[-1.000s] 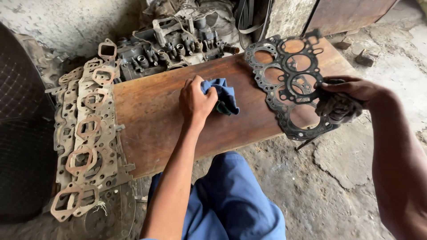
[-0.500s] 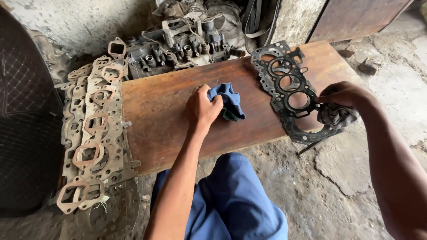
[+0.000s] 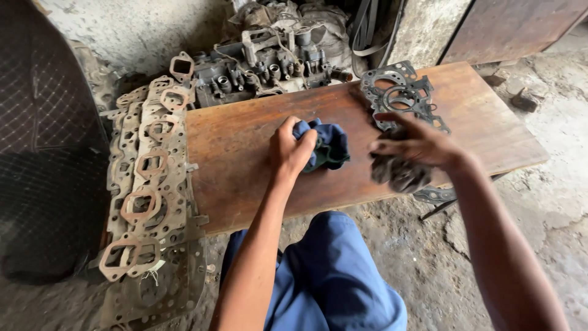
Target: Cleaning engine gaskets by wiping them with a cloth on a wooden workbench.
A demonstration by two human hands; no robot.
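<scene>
- On the reddish-brown wooden board [image 3: 245, 153], centre: left hand [image 3: 291, 147] has fingers curled tight on a crumpled dark-blue cloth rag [image 3: 327, 147], pressing it to the wood. Rag sits approx. mid-board.
- Right hand [image 3: 416, 147], fingers spread and bent over a dark grey greasy wad of rag [image 3: 398, 175], clamped against the near end of a dark metal multi-hole head gasket [image 3: 398, 95]. Hand is blurred; exact grip on gasket itself cannot be told.
- Gasket lies lengthwise across board's right part, far end at the back edge, near end past the front edge under the hand.
- Progress, as judged: board surface around the blue rag looks wiped but stained; gasket looks dark and oily, so cleaning appears partway, w/ most left.
- Left of board: stack of rusty grey and copper-ringed flat gaskets [image 3: 150, 184] on the ground, not in hand.
- Behind board: grimy grey engine part w/ ports and hoses [image 3: 263, 67].
- Packages/labels/signs: no packages or signs visible. Only a small pale tag on string [image 3: 153, 273], at near end of gasket stack; markings too small to tell.
- Person's blue trousers [image 3: 331, 276] below board edge.
</scene>
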